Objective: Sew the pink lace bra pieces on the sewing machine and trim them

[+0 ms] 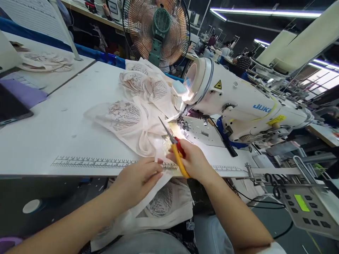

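My right hand [194,160] is closed around yellow-handled thread snips [173,146], blades pointing up and left over pale pink lace fabric [132,121]. My left hand [139,178] pinches the edge of that fabric at the table's front edge, beside a printed ruler strip [87,162]. More of the fabric hangs down into my lap [161,204]. The hands lie close together, just in front of the needle area of a white JUKI sewing machine [238,106].
A pile of lace pieces [144,83] lies behind the work. A standing fan [157,30] is at the back. A dark tablet [10,106] sits at the left, a control panel [308,208] at the right. Other workers sit far behind.
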Demonstrator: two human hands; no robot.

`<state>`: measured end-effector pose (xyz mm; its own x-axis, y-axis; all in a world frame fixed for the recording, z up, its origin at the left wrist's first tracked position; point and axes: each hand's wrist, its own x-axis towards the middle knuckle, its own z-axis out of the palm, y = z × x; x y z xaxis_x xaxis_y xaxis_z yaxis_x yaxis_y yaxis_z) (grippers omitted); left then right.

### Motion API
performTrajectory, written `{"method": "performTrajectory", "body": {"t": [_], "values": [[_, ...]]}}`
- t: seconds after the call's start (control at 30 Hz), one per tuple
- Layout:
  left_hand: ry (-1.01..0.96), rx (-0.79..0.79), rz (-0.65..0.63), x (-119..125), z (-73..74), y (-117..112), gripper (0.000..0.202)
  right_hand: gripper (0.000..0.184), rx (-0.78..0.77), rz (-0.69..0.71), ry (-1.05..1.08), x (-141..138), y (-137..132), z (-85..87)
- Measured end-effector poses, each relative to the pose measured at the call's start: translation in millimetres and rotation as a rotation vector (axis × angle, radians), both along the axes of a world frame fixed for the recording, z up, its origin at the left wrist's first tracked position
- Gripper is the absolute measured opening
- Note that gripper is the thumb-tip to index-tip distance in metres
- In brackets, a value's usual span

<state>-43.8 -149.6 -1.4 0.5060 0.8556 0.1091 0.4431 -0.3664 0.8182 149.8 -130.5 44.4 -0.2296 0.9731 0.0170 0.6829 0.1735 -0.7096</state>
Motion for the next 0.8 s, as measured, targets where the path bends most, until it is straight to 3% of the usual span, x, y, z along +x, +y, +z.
{"method": "performTrajectory", "body": {"t": [0.13, 0.27, 0.4, 0.47, 0.63, 0.73, 0.8], "values": [[0.014, 0.055, -0.158, 12.2, -0.8, 17.8, 0.028, 0.030, -0.162, 0.109, 0.187, 19.5, -31.7, -16.8], [0.075, 0.035, -0.342, 20.1, 3.2, 36.2, 0.025, 0.016, -0.017, 0.003, 0.147, 14.7, -44.3, -35.5], [0.207, 0.036, -0.334, 13.3, 3.9, 64.5, 0.045, 0.016, 0.091, -0.066, 0.130, 4.6, -35.4, -48.9], [0.180, 0.018, -0.355, 9.1, 2.6, 78.5, 0.057, 0.017, 0.119, -0.093, 0.138, -0.4, -26.6, -51.1], [0.021, 0.012, -0.503, 11.1, -1.2, 95.0, 0.072, 0.016, 0.003, -0.082, 0.198, -6.1, -6.6, -46.0], [0.075, 0.076, -0.519, 13.5, -3.4, 91.1, 0.069, 0.015, -0.006, -0.028, 0.080, -5.9, -3.9, -45.7], [0.125, 0.131, -0.556, 9.7, -4.2, 88.1, 0.058, 0.018, 0.075, 0.014, -0.057, -6.0, -7.1, -48.5]]}}
